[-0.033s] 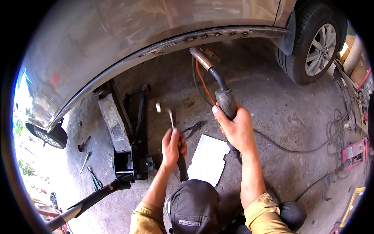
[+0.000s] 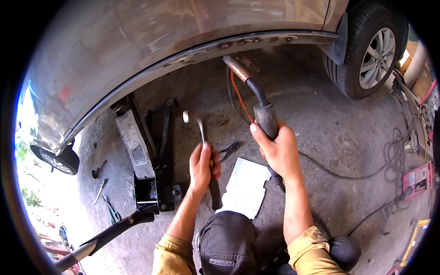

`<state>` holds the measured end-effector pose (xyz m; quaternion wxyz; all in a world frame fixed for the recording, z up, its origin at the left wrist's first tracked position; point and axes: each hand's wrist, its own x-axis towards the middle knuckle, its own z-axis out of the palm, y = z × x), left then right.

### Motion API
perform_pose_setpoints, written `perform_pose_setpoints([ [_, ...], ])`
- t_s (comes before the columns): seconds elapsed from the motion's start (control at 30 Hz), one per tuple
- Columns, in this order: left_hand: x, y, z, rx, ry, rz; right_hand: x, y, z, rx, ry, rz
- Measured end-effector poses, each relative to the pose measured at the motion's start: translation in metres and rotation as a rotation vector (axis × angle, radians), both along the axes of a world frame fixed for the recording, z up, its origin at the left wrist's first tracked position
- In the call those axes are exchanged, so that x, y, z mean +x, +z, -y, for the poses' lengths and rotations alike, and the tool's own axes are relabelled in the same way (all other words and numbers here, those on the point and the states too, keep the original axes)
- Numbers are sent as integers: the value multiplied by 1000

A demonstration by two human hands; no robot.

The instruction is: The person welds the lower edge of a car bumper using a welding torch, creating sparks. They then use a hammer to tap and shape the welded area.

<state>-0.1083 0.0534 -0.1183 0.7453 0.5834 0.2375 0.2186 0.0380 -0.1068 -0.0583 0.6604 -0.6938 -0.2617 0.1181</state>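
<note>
My left hand (image 2: 201, 168) is closed around a hammer (image 2: 215, 195). Its dark handle sticks out below my fist, and its slightly blurred head is raised above, with the bright striking face to the left. In my right hand (image 2: 279, 149) is a welding torch (image 2: 265, 120), gripped by its grey handle with the thumb along the side. The torch's bent neck leads up to a copper-coloured nozzle (image 2: 239, 71), whose tip is just below the car's sill (image 2: 261, 42). Dark scorched spots and bare patches run along that sill.
Left of my hands a floor jack (image 2: 135, 142) reaches under the car, its long handle (image 2: 110, 236) slanting to the lower left. White paper (image 2: 245, 188), pliers (image 2: 230, 149) and scissors (image 2: 112, 211) lie on the concrete. Cables trail right, near a red machine (image 2: 418, 179). A wheel (image 2: 371, 57) stands upper right.
My left hand has risen a little with the hammer, whose head is slightly higher. The right hand and the welding torch have stayed in place.
</note>
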Motion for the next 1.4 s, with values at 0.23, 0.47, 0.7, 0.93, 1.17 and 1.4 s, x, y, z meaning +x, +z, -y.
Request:
perform_pose_setpoints([
  [0.23, 50, 94, -14, -86, 10, -35, -11, 30, -10, -125, -32, 82],
  [0.47, 75, 114, -44, -90, 17, -152, -6, 31, -30, -167, -6, 68],
  [0.7, 95, 110, -46, -76, 82, -186, -2, 22, -44, -99, -17, 85],
  [0.93, 99, 112, -48, -68, 94, -167, -5, 23, -54, -118, -69, 126],
  [1.17, 100, 119, -47, -75, 86, -175, -9, 26, -65, -210, -109, 151],
  [1.4, 91, 117, -59, -159, 50, -114, -17, 29, -67, -206, -118, 152],
])
